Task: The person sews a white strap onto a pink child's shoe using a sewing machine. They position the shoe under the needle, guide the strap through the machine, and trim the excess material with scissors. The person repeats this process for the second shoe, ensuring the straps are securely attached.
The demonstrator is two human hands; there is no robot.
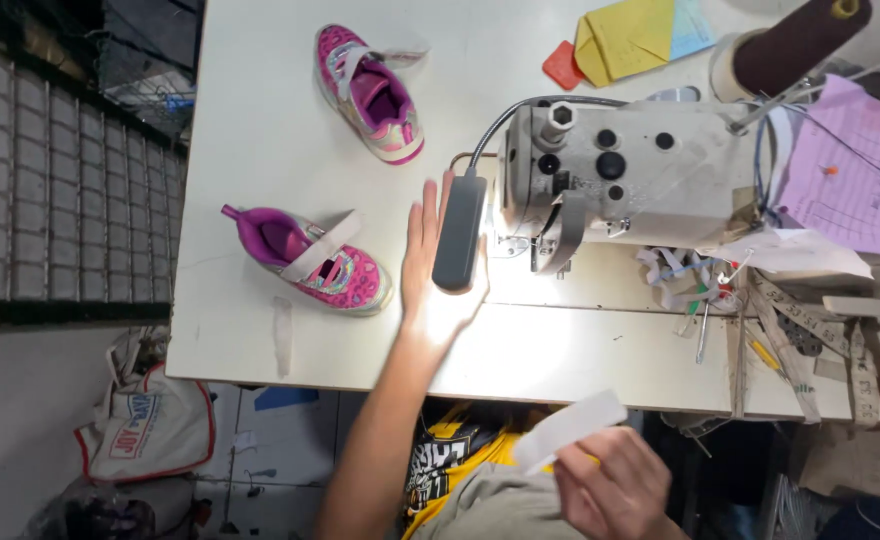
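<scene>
The right hand [615,490] sits low, near the person's lap and off the table edge, pinching a white strip [568,430] of tape or strap material between thumb and fingers. The strip juts up and leftward, free end unsupported yet holding its line — by my judgement light, thin and moderately stiff, bendable but not limp. It is best gripped near one end, flat between the pads, as it is now.

The left hand [438,265] lies flat on the white table [260,120], palm down, fingers spread and extended forward, holding nothing. Its fingertips rest beside the dark oblong lamp head [459,235] on a gooseneck, just left of the sewing machine [620,170]; the forearm runs diagonally back to the body.

Just left of that hand lies a pink child's shoe [310,260] with an open white strap — soft and light, I judge. A second pink shoe [370,92] sits farther up the table, well apart.
</scene>
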